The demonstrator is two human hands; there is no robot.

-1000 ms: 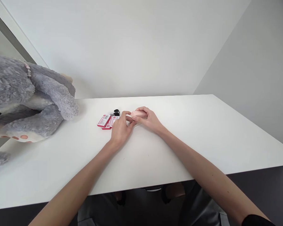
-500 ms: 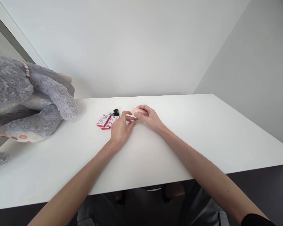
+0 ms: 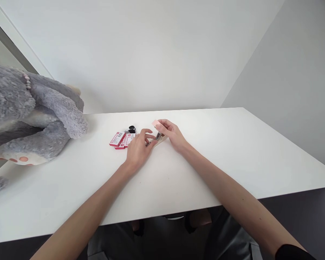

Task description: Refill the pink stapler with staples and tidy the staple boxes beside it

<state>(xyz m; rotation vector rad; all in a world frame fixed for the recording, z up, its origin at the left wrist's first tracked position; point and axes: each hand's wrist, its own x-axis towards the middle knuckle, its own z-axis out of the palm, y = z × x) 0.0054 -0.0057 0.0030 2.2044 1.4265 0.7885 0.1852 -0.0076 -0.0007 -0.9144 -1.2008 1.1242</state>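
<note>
Raised and tipped back since the earlier frame, the pink cover (image 3: 157,124) is pinched between the thumb and fingers of the right hand (image 3: 173,134), and a metal piece (image 3: 159,136) has been exposed beneath it. Nearer, the left hand (image 3: 137,150) is held with fingers curved and partly spread at the pale base (image 3: 160,141); whether anything is pinched by it cannot be told. Red-and-white boxes (image 3: 117,138) are overlapped just beside its outer side, on the white table (image 3: 178,187). Black-handled scissors (image 3: 131,129) are set behind them. The grey plush toy (image 3: 52,108) is seen at far left, backed by a pale wall (image 3: 151,54).
</note>
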